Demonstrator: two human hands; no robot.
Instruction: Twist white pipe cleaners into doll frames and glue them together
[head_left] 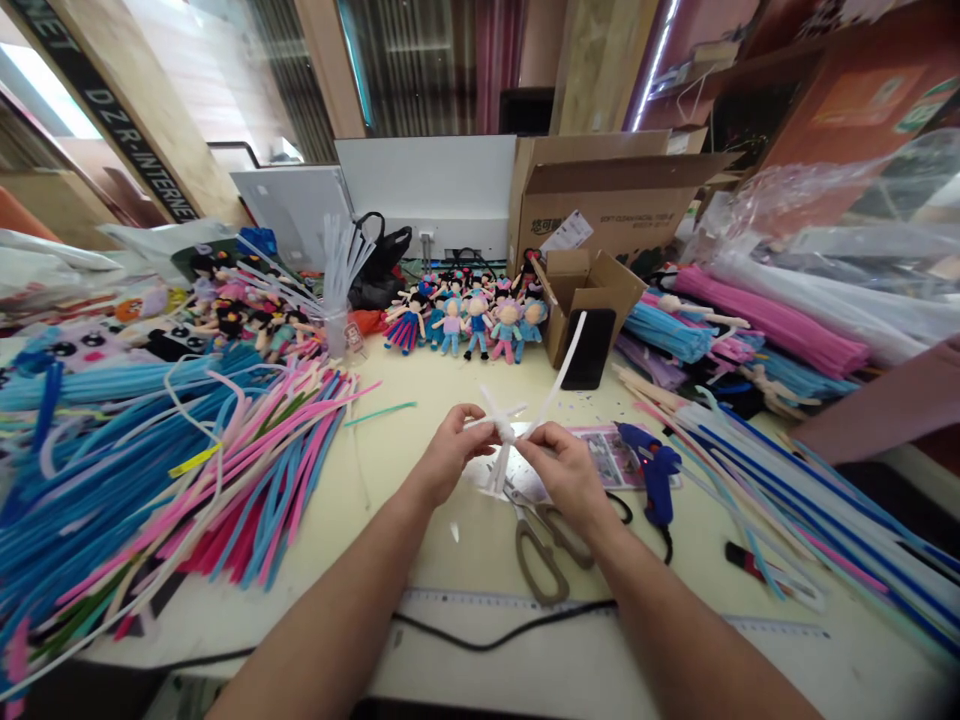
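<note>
Between my hands is a small figure of twisted white pipe cleaners (506,432), several of its ends sticking out. My left hand (459,448) pinches it from the left side. With closed fingertips my right hand (564,465) grips a white stem at its right, near a long strand (564,365) that rises up and right. Just below lie scissors (541,565) with grey-brown handles, their blades pointing toward the white piece. A blue glue gun (654,470) rests right of my right hand, on a printed sheet (611,455).
Bundles of coloured pipe cleaners (247,470) cover the left, and more long stems (795,500) lie right. Finished dolls (476,325) stand at the back beside a phone (589,350) leaning on a small carton (562,290). A ruler (442,600) and black cable (495,640) cross the front.
</note>
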